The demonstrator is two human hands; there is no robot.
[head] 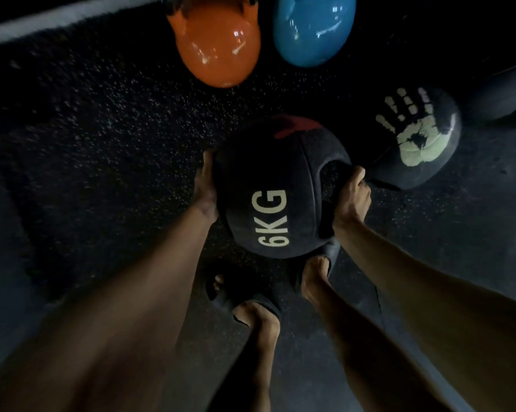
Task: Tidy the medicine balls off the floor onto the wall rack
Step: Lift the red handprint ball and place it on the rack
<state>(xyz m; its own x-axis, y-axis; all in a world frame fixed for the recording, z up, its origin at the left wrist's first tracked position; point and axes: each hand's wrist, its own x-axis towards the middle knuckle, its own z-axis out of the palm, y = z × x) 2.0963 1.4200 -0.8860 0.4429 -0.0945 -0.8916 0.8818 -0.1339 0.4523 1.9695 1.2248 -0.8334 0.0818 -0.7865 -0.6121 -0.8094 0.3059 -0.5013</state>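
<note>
Head: 6KG ball (268, 197) between hands (204, 187) (351, 199)

Orange kettlebell (218, 46) beside blue kettlebell (313, 28) on floor (102, 144).

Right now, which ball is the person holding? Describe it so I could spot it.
Find the shiny orange kettlebell and blue kettlebell on the speckled floor. Nearer the person, a black ball is held between the left hand and right hand. Unlike the handprint ball beside it, it says 6KG in pale letters.
</note>
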